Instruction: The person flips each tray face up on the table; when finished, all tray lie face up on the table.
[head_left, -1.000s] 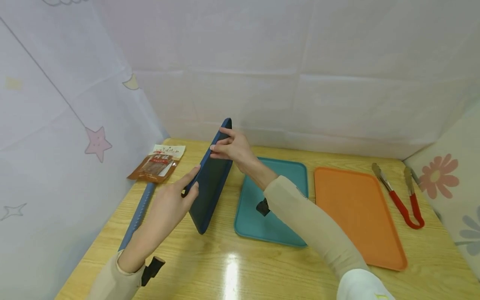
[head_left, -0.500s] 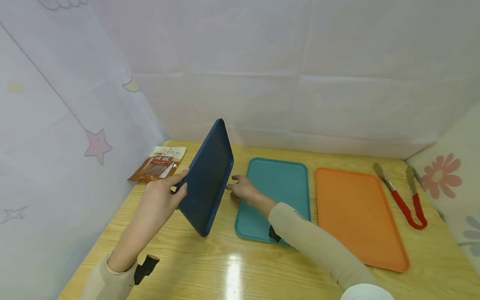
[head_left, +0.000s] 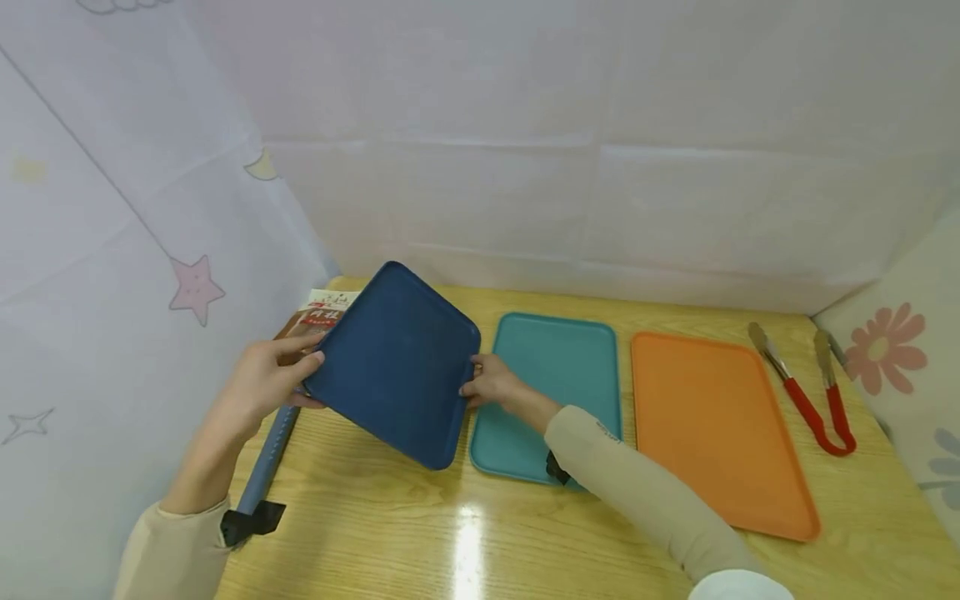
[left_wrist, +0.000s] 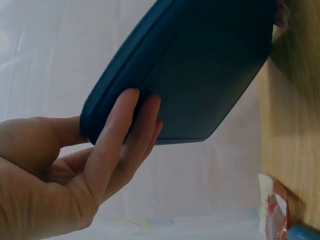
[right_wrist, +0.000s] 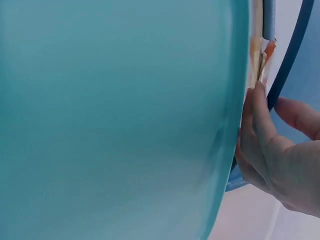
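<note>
A dark blue rectangular tray point(head_left: 397, 367) is tilted above the left half of the table, its inner face towards me. My left hand point(head_left: 266, 379) grips its left corner; in the left wrist view that hand's thumb and fingers point(left_wrist: 117, 125) lie on opposite faces of the rim. At the tray's right edge, my right hand point(head_left: 495, 383) pinches the rim, thumb in front and fingers behind. Below the right forearm lies a teal tray point(head_left: 558, 358), flat on the table. In the right wrist view the teal tray point(right_wrist: 125, 120) fills most of the picture, beside the right hand point(right_wrist: 280, 155).
An orange tray point(head_left: 720, 433) lies right of the teal one, with red-handled tongs point(head_left: 813, 408) beyond it. At the back left, a brown and white food packet point(head_left: 318, 317) is partly hidden by the blue tray. A blue-grey bar point(head_left: 270, 458) runs along the table's left edge.
The blue tray has turned from nearly edge-on to face me, its left corner moving left with the left hand. The right hand let go of the upper edge, came down and took the right edge.
</note>
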